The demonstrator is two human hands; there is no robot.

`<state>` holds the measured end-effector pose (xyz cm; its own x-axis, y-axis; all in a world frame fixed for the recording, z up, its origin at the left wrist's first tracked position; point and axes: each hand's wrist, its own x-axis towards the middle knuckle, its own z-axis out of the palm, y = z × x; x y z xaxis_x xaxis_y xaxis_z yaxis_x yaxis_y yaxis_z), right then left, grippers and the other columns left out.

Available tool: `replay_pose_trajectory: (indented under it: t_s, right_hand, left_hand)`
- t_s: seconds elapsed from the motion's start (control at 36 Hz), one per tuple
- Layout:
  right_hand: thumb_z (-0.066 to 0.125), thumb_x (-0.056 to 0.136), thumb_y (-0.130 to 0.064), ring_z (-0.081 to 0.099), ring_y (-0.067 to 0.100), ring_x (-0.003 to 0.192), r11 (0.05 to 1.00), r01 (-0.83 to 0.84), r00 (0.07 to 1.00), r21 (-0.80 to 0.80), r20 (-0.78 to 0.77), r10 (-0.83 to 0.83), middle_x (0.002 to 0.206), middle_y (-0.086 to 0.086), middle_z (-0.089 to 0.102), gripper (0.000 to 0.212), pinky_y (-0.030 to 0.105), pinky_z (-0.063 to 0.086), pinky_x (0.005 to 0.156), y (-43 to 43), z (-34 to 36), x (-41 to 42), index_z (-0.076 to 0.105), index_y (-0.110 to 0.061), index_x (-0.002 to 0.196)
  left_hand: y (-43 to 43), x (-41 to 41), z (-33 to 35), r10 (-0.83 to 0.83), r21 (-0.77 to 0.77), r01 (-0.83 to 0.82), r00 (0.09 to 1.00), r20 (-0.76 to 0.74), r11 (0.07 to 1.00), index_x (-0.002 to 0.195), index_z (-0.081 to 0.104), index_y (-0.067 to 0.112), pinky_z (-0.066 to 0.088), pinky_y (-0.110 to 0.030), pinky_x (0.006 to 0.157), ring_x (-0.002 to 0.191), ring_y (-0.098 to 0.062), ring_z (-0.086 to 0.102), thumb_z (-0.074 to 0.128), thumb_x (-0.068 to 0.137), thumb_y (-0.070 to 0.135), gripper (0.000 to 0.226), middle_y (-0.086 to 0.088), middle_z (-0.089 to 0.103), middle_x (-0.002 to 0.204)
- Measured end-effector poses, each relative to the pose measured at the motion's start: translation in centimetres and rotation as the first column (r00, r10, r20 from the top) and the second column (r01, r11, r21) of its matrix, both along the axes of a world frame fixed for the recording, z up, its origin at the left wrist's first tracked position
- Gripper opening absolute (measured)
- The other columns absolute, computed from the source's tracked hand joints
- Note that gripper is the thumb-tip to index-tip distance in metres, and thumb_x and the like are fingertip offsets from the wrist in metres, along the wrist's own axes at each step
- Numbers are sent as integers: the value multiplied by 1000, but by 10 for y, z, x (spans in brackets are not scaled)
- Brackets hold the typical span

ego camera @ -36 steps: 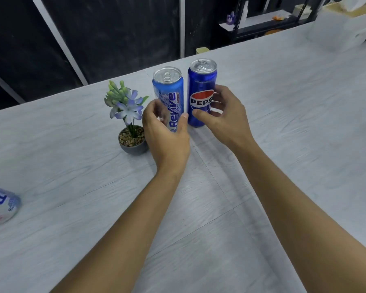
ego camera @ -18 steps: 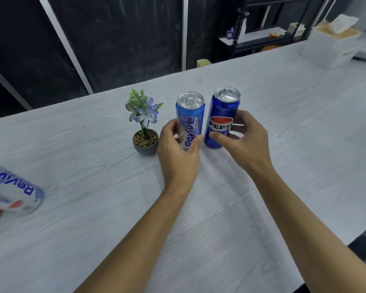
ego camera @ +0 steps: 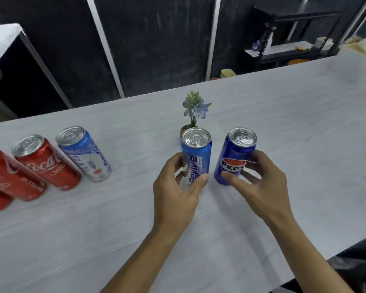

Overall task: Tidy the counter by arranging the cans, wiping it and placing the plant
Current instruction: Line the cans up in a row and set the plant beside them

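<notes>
My left hand point(ego camera: 175, 195) grips a blue Revive can point(ego camera: 195, 153), upright near the middle of the grey counter point(ego camera: 294, 127). My right hand point(ego camera: 260, 187) grips a dark blue Pepsi can point(ego camera: 235, 155) just to its right, with a gap between the two cans. A small potted plant point(ego camera: 194, 108) with pale blue flowers stands right behind the Revive can, which hides most of its pot. At the left stands a row of cans: a second Revive can point(ego camera: 84, 153), a Coca-Cola can point(ego camera: 46, 161) and another red can point(ego camera: 11, 178) at the frame edge.
The counter's near edge runs across the lower right, over a dark floor point(ego camera: 355, 269). Behind the counter are dark wall panels point(ego camera: 156, 39) and a black shelf unit point(ego camera: 294, 34). A white box point(ego camera: 363, 44) shows at the far right.
The view has swung left, bringing the row of cans at the left into sight. Both held cans now sit in front of the plant and further apart than before.
</notes>
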<state>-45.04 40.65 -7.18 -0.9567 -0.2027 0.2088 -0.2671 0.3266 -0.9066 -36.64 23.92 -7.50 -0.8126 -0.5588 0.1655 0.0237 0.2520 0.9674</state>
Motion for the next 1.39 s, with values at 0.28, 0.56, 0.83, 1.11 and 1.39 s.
replay_pose_trajectory:
  t_s: [0.28, 0.56, 0.83, 1.11, 1.39]
  right_hand:
    - [91, 71, -15, 68, 3, 104, 987, -153, 988, -43, -5, 152, 113, -12, 71, 61, 19, 58, 87, -74, 18, 33, 63, -19, 125]
    - [90, 73, -22, 66, 5, 106, 974, -224, 973, -36, -62, 221, 120, -6, 69, 69, 15, 56, 83, -139, 21, 29, 58, -21, 134]
    - [88, 75, -24, 63, -7, 103, 981, -188, 981, -55, -56, 185, 117, -12, 65, 68, 5, 51, 80, -171, 1, 3, 57, -20, 135]
    - [89, 75, -23, 59, -17, 99, 981, -182, 983, -71, -25, 181, 114, -18, 62, 69, 2, 48, 77, -180, -16, -6, 56, -23, 135]
    - [89, 74, -22, 61, -11, 104, 983, -175, 984, -51, -23, 174, 117, -10, 67, 67, 6, 51, 81, -180, -21, -7, 58, -21, 134]
  left_hand:
    - [-62, 55, 15, 152, -12, -152, 988, -1, 988, 128, 59, 28, 47, -7, 93, 115, 5, 61, 86, 78, 15, 58, 17, 67, 121]
    - [-101, 44, 17, 303, -122, -301, 953, -5, 946, 135, 55, 22, 46, -6, 90, 115, -5, 63, 84, 82, 21, 60, 11, 65, 124]
    - [-107, 4, 4, 420, -97, -416, 908, 14, 904, 143, 48, 17, 44, 3, 83, 119, -11, 61, 78, 87, 17, 64, 2, 61, 133]
    - [-104, -9, -11, 472, -67, -469, 881, 42, 881, 144, 48, 14, 42, 3, 85, 115, -8, 61, 77, 88, 15, 63, 1, 62, 132]
    - [-100, -11, -18, 510, -55, -508, 860, 31, 860, 147, 44, 16, 47, -9, 92, 121, -7, 57, 75, 90, 20, 65, 4, 59, 134]
